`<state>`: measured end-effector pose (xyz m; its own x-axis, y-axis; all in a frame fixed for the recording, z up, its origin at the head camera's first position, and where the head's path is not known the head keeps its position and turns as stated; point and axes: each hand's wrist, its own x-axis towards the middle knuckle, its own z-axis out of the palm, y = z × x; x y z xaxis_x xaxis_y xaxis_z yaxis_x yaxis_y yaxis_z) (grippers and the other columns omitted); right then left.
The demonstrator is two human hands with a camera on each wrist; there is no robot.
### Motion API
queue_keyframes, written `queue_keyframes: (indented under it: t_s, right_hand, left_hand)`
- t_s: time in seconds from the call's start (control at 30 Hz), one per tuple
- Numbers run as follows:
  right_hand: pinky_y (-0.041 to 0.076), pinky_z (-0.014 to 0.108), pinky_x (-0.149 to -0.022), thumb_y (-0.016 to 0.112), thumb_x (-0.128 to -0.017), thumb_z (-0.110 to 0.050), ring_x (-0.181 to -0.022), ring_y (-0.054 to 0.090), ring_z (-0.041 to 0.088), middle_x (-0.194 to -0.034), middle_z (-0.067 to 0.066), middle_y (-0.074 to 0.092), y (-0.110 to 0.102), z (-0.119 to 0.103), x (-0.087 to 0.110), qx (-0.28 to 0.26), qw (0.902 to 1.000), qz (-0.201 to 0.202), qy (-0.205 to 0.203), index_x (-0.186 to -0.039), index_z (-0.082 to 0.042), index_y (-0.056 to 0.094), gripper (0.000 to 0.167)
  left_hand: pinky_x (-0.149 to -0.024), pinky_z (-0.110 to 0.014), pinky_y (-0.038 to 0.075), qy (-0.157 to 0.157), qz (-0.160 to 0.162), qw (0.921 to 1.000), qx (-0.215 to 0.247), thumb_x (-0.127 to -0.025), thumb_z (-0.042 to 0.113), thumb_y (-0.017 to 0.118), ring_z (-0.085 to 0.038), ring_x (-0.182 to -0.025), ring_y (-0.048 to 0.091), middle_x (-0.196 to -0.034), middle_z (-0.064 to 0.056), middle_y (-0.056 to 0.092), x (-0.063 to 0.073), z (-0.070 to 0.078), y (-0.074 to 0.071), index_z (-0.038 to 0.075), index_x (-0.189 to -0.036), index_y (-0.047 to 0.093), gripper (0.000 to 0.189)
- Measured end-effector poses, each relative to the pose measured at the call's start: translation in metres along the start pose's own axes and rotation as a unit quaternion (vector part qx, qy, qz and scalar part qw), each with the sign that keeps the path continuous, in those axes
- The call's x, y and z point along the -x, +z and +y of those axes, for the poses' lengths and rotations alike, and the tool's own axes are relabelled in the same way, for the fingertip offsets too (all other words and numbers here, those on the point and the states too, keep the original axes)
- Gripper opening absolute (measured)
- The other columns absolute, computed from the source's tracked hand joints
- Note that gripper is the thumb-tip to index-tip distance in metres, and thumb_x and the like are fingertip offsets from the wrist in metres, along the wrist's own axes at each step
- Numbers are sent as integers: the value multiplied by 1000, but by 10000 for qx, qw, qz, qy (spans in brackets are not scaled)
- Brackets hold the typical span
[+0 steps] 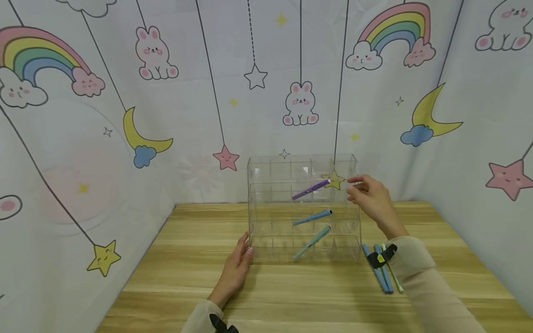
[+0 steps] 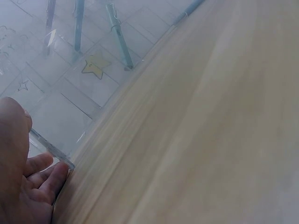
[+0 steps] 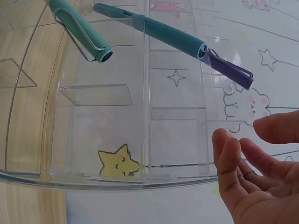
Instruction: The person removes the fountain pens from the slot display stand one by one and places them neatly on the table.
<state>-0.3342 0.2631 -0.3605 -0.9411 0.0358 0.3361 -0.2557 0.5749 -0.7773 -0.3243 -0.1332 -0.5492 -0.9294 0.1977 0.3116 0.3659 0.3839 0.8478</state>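
A clear plastic compartment rack (image 1: 260,226) stands on the table. My left hand (image 1: 235,273) grips its left edge low down; in the left wrist view the thumb and fingers (image 2: 51,179) lie on either side of the panel. Slanted in the rack's tiers are a purple pen (image 1: 311,189), a blue pen (image 1: 312,217) below it and a light green pen (image 1: 312,242) lowest. Beside the upper right of the rack is my right hand (image 1: 372,199), its fingers loosely bent and holding nothing. The right wrist view shows a gap between its thumb and fingertips.
Several pens lie on the wooden table (image 1: 308,296) right of the rack, including a blue pen (image 1: 374,270) and a light green pen (image 1: 393,273), partly beneath the right wrist. A printed cloth (image 1: 258,120) with rainbows, rabbits and stars hangs behind and at the sides.
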Motion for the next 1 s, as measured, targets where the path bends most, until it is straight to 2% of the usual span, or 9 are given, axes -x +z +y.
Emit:
queue_keyframes:
  t_s: [0.13, 0.37, 0.53, 0.8, 1.0]
  right_hand:
    - [61, 18, -79, 59, -111, -26, -89, 75, 10, -124, 27, 75, 5, -3, -2, -72, 9999, -85, 34, -141, 0, 60, 40]
    - [61, 19, -80, 59, -111, -28, -86, 73, 2, -126, 28, 74, 18, -13, -9, -284, 9994, -177, -45, -145, -3, 60, 42]
    - [62, 21, -82, 61, -111, -31, -86, 73, 6, -124, 25, 76, 26, -17, -14, -293, 9992, -194, -199, -145, -7, 60, 42]
    - [61, 21, -77, 64, -109, -31, -86, 74, 10, -121, 22, 78, 35, -18, -19, -283, 9983, -129, -498, -139, -9, 67, 37]
    - [61, 25, -77, 66, -108, -34, -84, 74, 9, -115, 19, 80, 40, -19, -20, -262, 9975, -70, -658, -131, -12, 72, 32]
  left_hand:
    - [-109, -57, 57, 10, -1, 10000, -11, -116, 28, 49, -50, -135, 65, -156, -36, 53, 2, 0, 0, 13, -167, 35, 55]
    - [-108, -57, 58, 53, 24, 10000, 23, -116, 28, 50, -50, -134, 65, -155, -37, 54, 3, -1, -1, 13, -167, 37, 54]
    - [-108, -57, 57, 11, 6, 10000, 27, -116, 28, 50, -49, -134, 65, -155, -37, 54, 3, 1, -1, 14, -167, 36, 54]
    - [-110, -58, 55, 69, 42, 10000, -16, -116, 24, 50, -51, -138, 62, -155, -37, 54, 2, 0, 0, 15, -167, 37, 54]
    - [-111, -60, 54, 125, 41, 9999, -90, -116, 22, 49, -51, -137, 63, -154, -36, 55, 0, 0, 0, 16, -167, 36, 54]
